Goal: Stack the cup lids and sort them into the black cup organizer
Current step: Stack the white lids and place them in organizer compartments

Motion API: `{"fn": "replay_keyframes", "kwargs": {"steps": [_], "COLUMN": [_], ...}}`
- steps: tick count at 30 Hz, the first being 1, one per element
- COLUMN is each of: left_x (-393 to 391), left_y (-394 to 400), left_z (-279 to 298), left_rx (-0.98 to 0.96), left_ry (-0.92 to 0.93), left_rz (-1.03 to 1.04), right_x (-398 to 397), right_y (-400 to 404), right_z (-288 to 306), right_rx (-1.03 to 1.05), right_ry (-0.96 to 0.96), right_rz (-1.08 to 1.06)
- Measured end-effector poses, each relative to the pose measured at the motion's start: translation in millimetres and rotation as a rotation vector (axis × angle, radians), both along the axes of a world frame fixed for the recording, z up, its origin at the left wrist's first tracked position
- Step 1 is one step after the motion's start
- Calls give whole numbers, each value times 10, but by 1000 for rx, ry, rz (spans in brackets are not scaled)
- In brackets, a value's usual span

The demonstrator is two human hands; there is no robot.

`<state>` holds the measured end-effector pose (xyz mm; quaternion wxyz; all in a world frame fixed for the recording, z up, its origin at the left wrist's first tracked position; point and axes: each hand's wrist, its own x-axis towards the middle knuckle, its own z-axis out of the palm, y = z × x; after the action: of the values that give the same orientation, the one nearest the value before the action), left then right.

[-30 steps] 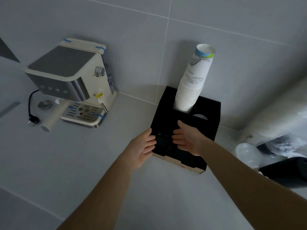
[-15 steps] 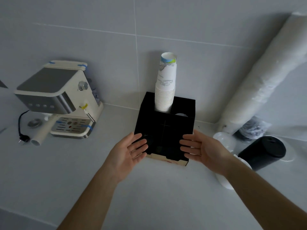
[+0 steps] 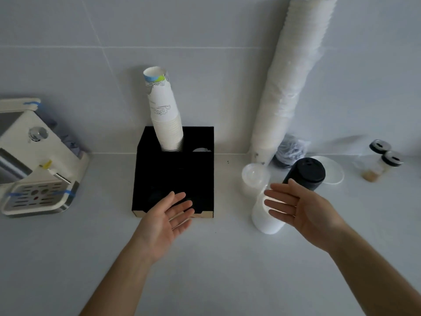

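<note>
Both hands are out, and we see nothing in them: left hand fingers straight, palm up, over the front edge of the black cup organizer; right hand spread flat in front of the lids. Largest first: the wrapped sleeve of white cups leans on the wall. The organizer holds stacked paper cups at its back. On the tabletop lie white lids (on their side), black lids, clear lids.

We see the espresso machine cut off at the left edge — the organizer's front compartments too dark to read.
</note>
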<state>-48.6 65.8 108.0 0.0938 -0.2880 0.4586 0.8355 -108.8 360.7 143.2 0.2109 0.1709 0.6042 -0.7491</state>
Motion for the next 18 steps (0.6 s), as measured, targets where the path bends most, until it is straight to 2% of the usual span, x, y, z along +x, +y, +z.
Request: {"fn": "replay_keyframes", "kwargs": {"steps": [11,18], "left_x": [-165,-333], "left_y": [696,1088], "left_z": [-229,-327], "left_rx": [-104,-241], "left_ry": [-90,-143], "left_rz": [-93,-178], "right_x": [-30,-134], "right_y": [866,1026], "right_z": [-416,-652], "right_rx": [87,188], "right_ry": [-43,-66], "right_rz": [-106,-56]}}
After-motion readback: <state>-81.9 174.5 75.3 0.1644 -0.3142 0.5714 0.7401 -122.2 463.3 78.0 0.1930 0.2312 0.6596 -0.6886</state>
